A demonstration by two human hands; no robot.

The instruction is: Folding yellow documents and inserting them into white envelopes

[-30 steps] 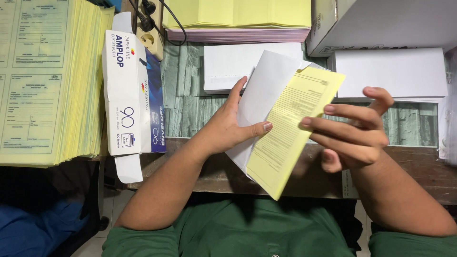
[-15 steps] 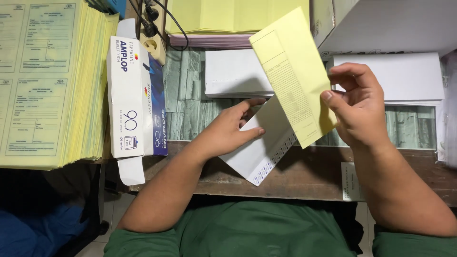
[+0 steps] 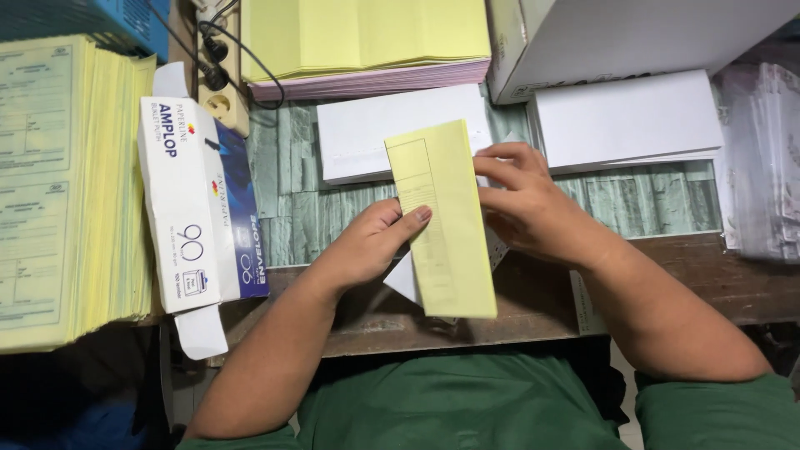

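Spanning the lower view, the tabletop (image 3: 333, 212) carries every item; positions below are given relative to the folded yellow form (image 3: 442, 221) at its centre.

To the far left of the form stands a tall stack of yellow forms (image 3: 58, 192). Between that stack and the form lies an open envelope box (image 3: 200, 208), white and blue, its end flap hanging over the tabletop edge. Above the form sit further yellow and pink sheets (image 3: 367, 42). Touching its upper edge is a pile of white envelopes (image 3: 367, 133); a second white pile (image 3: 625, 117) lies to its upper right.

The left hand (image 3: 367, 246) rests against the form's left edge, thumb pressed on its face, with a white envelope (image 3: 404, 279) partly hidden beneath. The right hand (image 3: 525, 204) closes its grip on the form's right edge, fingers curled.

Judged step: aligning the form with the envelope for insertion. The next move appears to call for locating the envelope mouth, hidden here, and keeping the form flat and square.
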